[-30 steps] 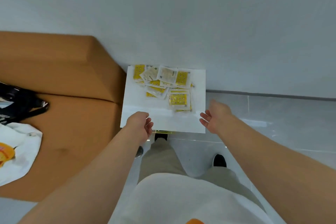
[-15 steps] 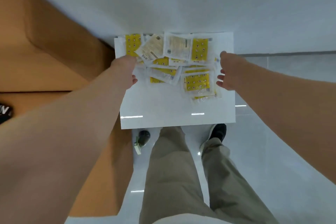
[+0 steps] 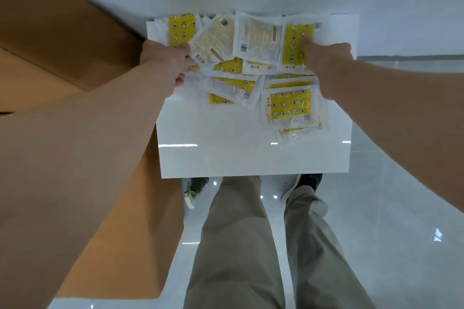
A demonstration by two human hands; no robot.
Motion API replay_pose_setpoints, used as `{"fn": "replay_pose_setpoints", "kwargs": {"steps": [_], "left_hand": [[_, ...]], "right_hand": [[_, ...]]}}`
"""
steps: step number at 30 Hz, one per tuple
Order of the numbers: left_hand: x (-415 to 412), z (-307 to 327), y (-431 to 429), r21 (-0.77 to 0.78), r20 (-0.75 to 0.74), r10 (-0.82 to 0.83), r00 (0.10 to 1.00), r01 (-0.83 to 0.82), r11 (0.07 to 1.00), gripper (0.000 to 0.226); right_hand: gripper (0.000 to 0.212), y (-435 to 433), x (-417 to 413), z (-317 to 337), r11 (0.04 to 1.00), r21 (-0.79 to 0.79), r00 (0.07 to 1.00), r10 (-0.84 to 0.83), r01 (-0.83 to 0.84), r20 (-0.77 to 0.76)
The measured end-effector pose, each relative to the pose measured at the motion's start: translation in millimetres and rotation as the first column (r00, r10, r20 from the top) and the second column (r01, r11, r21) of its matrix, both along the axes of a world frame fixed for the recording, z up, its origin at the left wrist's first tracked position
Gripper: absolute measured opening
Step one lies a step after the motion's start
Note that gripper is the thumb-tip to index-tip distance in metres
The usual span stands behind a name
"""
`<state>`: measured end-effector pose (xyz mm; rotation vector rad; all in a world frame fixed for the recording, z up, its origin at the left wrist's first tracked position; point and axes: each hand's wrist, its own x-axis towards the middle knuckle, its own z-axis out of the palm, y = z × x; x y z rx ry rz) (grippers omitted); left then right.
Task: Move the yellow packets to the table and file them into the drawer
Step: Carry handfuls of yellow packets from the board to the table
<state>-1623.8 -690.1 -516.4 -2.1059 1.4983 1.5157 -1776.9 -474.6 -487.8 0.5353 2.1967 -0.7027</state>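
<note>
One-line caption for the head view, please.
Left hand and right hand touch opposite sides of scattered yellow plastic packets on a glossy white square surface.

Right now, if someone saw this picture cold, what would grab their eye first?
The heap of yellow packets, spilled along the far edge of the glossy white top against the wall, draws the eye first. The left hand touches its left side and the right hand reaches onto its right side. A large brown surface fills the left of the view.
</note>
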Motion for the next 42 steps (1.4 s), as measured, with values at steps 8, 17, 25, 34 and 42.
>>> {"fn": "replay_pose_setpoints", "kwargs": {"steps": [8, 17, 25, 34, 42], "left_hand": [[-2.1, -1.2, 6.7, 0.102, -0.118, 0.124, 0.985, -0.113, 0.988, 0.053], [-14.1, 4.3, 16.3, 0.141, -0.043, 0.153, 0.987, -0.145, 0.979, 0.019], [-4.8, -5.3, 33.3, -0.022, -0.023, -0.097, 0.995, 0.096, 0.995, 0.064], [3.1, -0.6, 40.8, -0.042, -0.19, -0.004, 0.982, -0.004, 0.999, 0.03], [24.6, 21.8, 48.8, 0.068, -0.239, 0.171, 0.956, -0.159, 0.985, 0.02]], "right_hand": [[0.047, -7.4, 9.1, 1.3, 0.998, -0.067, 0.987, 0.008, 0.003, 0.158], [0.048, -7.0, 11.9, 1.2, 0.982, -0.133, 0.99, -0.125, 0.133, 0.062], [0.024, -2.9, 20.6, -8.1, 0.979, -0.193, 0.997, -0.067, 0.072, 0.033], [0.032, 3.4, 19.6, -6.6, 0.977, -0.134, 0.981, 0.146, -0.163, -0.129], [0.032, 16.0, 21.7, 20.7, 0.972, -0.196, 0.975, 0.084, -0.125, -0.205]]}}
